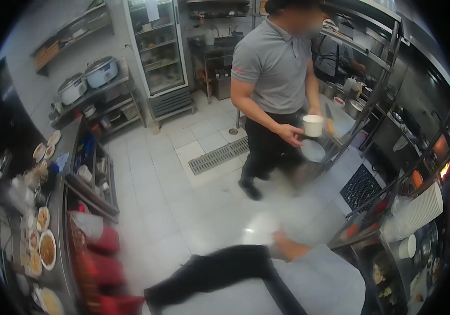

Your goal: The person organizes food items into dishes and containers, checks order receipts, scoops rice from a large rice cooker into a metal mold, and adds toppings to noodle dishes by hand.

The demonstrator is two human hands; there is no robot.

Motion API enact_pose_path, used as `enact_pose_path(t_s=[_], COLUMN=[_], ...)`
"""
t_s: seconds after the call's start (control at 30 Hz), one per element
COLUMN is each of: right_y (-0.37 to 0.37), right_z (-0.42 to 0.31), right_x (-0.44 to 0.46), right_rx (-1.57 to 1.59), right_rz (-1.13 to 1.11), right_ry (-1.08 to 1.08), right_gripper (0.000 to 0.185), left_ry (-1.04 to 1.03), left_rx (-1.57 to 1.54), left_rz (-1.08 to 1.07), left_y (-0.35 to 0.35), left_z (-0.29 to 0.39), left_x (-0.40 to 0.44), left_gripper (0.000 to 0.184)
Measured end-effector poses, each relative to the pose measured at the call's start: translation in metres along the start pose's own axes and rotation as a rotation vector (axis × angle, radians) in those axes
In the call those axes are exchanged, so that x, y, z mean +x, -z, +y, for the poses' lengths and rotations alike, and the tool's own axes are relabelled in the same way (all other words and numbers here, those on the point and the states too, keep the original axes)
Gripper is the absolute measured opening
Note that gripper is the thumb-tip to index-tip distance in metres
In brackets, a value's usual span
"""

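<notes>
A blurred white dish [259, 229], perhaps a bowl, lies just ahead-left of the wearer's right hand [288, 248], whose grip cannot be told, the left hand being out of view.

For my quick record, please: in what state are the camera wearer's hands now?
Left hand: not in view, so cannot be told.
Right hand: apparently holding a blurred, white, rounded object; exact grip cannot be told.
</notes>
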State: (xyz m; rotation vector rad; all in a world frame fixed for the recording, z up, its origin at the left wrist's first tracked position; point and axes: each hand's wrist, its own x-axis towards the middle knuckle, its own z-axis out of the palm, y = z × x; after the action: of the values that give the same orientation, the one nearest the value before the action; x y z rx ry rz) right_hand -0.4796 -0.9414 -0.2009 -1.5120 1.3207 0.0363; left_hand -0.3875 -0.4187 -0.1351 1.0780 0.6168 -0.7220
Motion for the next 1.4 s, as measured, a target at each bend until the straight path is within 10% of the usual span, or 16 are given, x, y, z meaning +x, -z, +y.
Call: enact_pose_path(t_s=[0.1,0.5,0.83,0.87,1.03,1.4], right_y=[-0.019,-0.174,-0.484,-0.519,-0.682,-0.921], right_z=[0.006,-0.099,-0.547,-0.578,-0.772,-1.027], right_x=[0.054,0.167,0.263,0.284,0.243,0.101], right_rx=[-0.567,-0.653,-0.947,-0.808,-0.403,0.331], right_rz=[0.048,-0.048,-0.292,-0.331,-0.521,-1.065], right_ry=[0.045,0.084,0.665,0.963,1.004,0.127], right_gripper=[0.072,0.06,0.07,0.066,0.058,0.05], left_ry=[0.029,-0.28,-0.228,-0.244,0.014,-0.405], left_rx=[-0.017,0.338,-0.056,-0.133,-0.4,-0.216], left_rz=[-0.029,-0.337,-0.09,-0.056,0.111,-0.178], left_y=[0.009,-0.097,-0.08,-0.07,0.037,-0.018], left_z=[0.078,0.427,0.554,0.559,0.593,0.996], left_x=[0.056,0.234,0.377,0.395,0.518,0.611], left_gripper=[0.051,0.054,0.046,0.046,0.046,0.056])
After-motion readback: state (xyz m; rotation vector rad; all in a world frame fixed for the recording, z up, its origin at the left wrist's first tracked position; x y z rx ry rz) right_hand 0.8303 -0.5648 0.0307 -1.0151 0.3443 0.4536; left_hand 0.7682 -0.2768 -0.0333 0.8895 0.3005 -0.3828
